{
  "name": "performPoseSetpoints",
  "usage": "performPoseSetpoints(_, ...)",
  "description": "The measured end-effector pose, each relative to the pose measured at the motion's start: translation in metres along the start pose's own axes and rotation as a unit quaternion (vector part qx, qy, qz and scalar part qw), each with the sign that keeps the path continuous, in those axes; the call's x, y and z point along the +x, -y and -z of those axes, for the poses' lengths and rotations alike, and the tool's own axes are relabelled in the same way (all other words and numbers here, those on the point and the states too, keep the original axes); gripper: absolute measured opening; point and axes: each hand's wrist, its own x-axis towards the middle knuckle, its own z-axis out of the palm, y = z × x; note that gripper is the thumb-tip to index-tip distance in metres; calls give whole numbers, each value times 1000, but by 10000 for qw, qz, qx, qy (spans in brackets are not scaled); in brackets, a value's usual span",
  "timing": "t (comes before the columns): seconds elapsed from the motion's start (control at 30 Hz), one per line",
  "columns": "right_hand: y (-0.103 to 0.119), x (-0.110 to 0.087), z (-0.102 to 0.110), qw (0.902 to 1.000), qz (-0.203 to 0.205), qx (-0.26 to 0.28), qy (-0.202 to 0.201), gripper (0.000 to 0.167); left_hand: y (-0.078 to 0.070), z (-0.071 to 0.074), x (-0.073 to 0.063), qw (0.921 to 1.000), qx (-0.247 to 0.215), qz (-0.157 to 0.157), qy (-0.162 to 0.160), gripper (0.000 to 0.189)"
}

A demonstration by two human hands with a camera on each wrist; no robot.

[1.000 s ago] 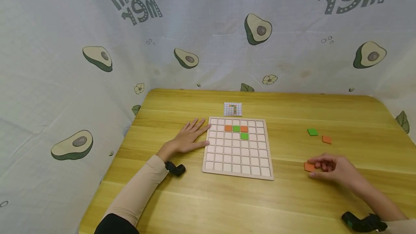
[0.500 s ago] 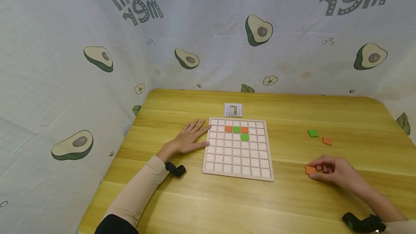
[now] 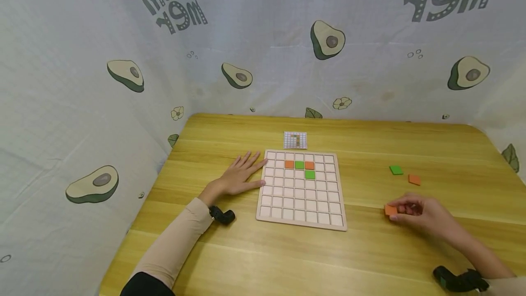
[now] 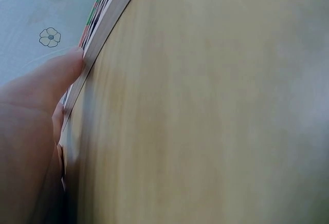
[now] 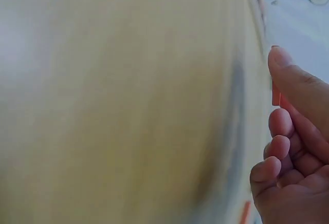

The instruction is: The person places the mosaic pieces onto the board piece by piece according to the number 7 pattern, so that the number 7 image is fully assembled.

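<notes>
My right hand (image 3: 423, 214) pinches an orange square tile (image 3: 390, 210) between thumb and index finger, right of the board. In the right wrist view the tile (image 5: 276, 96) shows edge-on by the thumb, the other fingers curled inward. My left hand (image 3: 238, 175) lies spread with straight fingers, thumb and index fingertips right at the left edge of the gridded board (image 3: 287, 202). In the left wrist view the thumb (image 4: 56, 75) meets the board's side. Set in the board are two orange and two green tiles (image 3: 310, 175), three in a row and a green one below the right end.
A loose green tile (image 3: 396, 170) and a loose orange tile (image 3: 414, 179) lie on the wooden table (image 3: 246, 259) beyond my right hand. Behind the board lies a small pattern card (image 3: 295, 140). A white curtain (image 3: 271, 81) with avocado prints hangs along the back and left.
My right hand has picked up the orange tile, which now appears tilted and slightly raised from where it lay. The left hand stays in place at the board.
</notes>
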Motion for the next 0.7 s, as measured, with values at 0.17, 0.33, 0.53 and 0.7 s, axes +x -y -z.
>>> performPoseSetpoints(0.17, 12, 13, -2, 9996, 158, -158, -179, 23, 1, -1, 1, 10000, 76, 33, 46, 74)
performPoseSetpoints(0.33, 25, 29, -7, 9998, 132, -98, -114, 23, 2, -1, 1, 10000, 70, 47, 43, 74)
performPoseSetpoints(0.53, 39, 46, -18, 9998, 207, -33, -50, 22, 2, -2, 1, 10000, 26, 46, 50, 74)
performPoseSetpoints(0.7, 50, 60, -28, 9999, 140, -9, -28, 21, 3, -3, 2, 9999, 72, 102, 52, 74)
